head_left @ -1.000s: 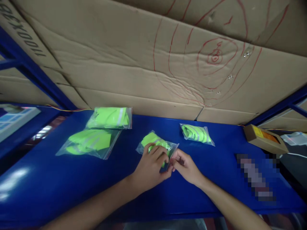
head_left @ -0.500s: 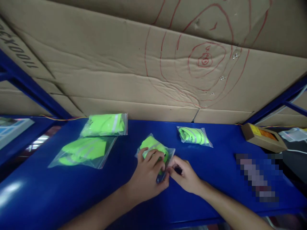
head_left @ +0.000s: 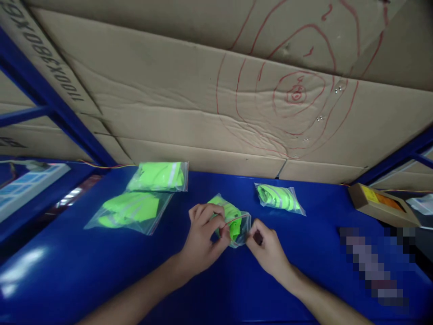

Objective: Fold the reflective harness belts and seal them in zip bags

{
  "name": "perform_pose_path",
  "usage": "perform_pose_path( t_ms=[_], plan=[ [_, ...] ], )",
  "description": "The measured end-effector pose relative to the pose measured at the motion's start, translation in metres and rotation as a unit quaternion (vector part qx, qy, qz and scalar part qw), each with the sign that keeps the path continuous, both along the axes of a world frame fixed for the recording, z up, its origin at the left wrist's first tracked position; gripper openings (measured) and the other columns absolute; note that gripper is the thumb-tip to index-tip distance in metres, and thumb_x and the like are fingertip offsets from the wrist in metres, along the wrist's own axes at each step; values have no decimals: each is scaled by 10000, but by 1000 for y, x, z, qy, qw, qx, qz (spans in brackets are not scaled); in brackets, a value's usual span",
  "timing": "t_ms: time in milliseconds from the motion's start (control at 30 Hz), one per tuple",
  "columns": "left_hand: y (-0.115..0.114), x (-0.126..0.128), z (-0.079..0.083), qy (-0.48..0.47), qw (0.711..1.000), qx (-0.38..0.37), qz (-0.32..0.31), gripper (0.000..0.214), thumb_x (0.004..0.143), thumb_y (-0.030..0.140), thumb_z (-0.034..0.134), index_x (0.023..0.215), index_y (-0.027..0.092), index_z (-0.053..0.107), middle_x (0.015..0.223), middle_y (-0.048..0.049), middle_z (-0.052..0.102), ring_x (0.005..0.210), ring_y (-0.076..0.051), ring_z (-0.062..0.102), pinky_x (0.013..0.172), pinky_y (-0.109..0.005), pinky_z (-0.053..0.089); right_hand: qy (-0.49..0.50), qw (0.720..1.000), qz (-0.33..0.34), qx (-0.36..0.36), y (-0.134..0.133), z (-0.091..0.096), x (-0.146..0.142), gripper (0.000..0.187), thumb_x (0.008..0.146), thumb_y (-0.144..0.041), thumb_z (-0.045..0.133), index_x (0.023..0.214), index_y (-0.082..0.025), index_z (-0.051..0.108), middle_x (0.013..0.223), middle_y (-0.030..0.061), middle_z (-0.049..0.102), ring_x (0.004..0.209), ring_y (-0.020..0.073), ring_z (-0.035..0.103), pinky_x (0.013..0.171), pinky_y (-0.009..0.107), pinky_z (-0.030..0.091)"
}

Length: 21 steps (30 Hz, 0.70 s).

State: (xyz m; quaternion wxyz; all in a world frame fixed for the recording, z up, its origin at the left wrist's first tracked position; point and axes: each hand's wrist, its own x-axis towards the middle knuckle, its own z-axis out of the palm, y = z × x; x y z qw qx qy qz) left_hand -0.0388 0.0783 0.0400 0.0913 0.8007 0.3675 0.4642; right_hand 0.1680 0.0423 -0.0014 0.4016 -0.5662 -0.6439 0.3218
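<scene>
Between my hands is a clear zip bag (head_left: 245, 229) with a folded neon-yellow reflective vest (head_left: 233, 214) inside. My left hand (head_left: 207, 230) pinches the bag's left edge near its red-lined mouth, its fingers covering part of the bag. At the opposite edge, my right hand (head_left: 267, 243) grips the plastic between thumb and curled fingers. The mouth of the bag looks spread apart between the two hands. Another bagged vest (head_left: 278, 197) lies behind and to the right. Off to the left are two more, a bagged vest (head_left: 157, 176) at the back and a flatter bagged vest (head_left: 130, 210) nearer me.
Everything lies on a blue table (head_left: 209, 289). A cardboard sheet (head_left: 162, 99) with red rings drawn on it stands along the back. To the right are a small cardboard box (head_left: 382, 204) and a pixelated patch. Blue frame posts (head_left: 67, 99) rise at both sides.
My left hand has moved off the top of the bag to its mouth edge, and the mouth has been pulled apart. My right hand stays at the right edge. The view has shifted slightly.
</scene>
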Motion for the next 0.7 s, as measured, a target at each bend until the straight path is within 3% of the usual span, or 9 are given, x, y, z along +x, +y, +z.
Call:
perform_pose_path(
  t_ms=[133, 200, 267, 300, 400, 467, 567, 633, 700],
  plan=[
    [-6, 4, -5, -16, 1000, 13, -13, 197, 956, 145, 536, 765, 192, 538, 898, -13, 624, 883, -162, 561, 853, -371, 340, -41, 995, -5, 96, -10, 13, 4, 254, 963, -352, 617, 768, -233, 506, 682, -14, 536, 582, 124, 507, 556, 247, 405],
    [-6, 3, -9, 4, 997, 37, -65, 175, 971, 145, 518, 807, 194, 555, 916, -21, 631, 897, -160, 582, 874, -368, 363, -69, 992, 32, 102, -12, 15, 5, 187, 989, -366, 610, 855, -236, 615, 735, 9, 593, 617, 138, 552, 589, 262, 425],
    [2, -2, -11, 61, 988, 76, -117, 94, 990, 247, 546, 942, 207, 616, 1027, -55, 664, 1002, -195, 613, 947, -397, 387, -97, 992, 39, 77, -9, 13, 9, 150, 992, -379, 618, 991, -249, 693, 768, 19, 648, 628, 152, 588, 612, 277, 427],
    [9, -7, -11, 101, 983, 92, -127, 163, 985, 351, 585, 1060, 216, 639, 1148, -90, 669, 1109, -239, 613, 1005, -435, 390, -108, 992, 29, 59, -5, 12, 12, 162, 985, -385, 628, 1025, -251, 711, 761, 17, 663, 623, 157, 596, 614, 282, 420],
    [36, -23, -13, 226, 968, 63, -86, 791, 844, 701, 691, 1464, 242, 516, 1546, -198, 476, 1438, -407, 440, 1149, -595, 343, -107, 994, 21, -13, 10, 7, 24, 220, 958, -426, 645, 908, -232, 736, 641, 1, 636, 559, 154, 562, 576, 278, 369],
    [50, -30, -19, 289, 955, -4, -71, 1002, 782, 786, 694, 1580, 261, 392, 1603, -208, 418, 1481, -435, 399, 1154, -637, 373, -66, 995, 46, -66, 17, 4, 30, 300, 947, -479, 639, 832, -215, 725, 578, -8, 587, 525, 139, 522, 540, 261, 340],
    [55, -29, -32, 309, 943, -70, -103, 1092, 750, 759, 748, 1619, 251, 325, 1577, -195, 465, 1469, -411, 432, 1144, -606, 445, 47, 984, 78, -152, 22, -1, 30, 373, 877, -571, 694, 844, -200, 699, 591, -26, 556, 475, 118, 478, 477, 238, 343],
    [49, -22, -39, 293, 946, -71, -122, 1083, 739, 692, 807, 1609, 247, 341, 1544, -175, 504, 1460, -389, 444, 1153, -580, 464, 128, 969, 91, -188, 23, -2, 27, 413, 806, -593, 768, 893, -197, 688, 647, -27, 590, 477, 118, 498, 475, 243, 397],
    [40, -13, -43, 275, 953, -51, -119, 1011, 763, 623, 826, 1583, 237, 378, 1491, -165, 548, 1431, -369, 473, 1150, -559, 486, 195, 960, 93, -179, 23, 0, 26, 426, 752, -557, 838, 921, -197, 685, 738, -7, 655, 602, 147, 598, 596, 265, 500]
  ],
)
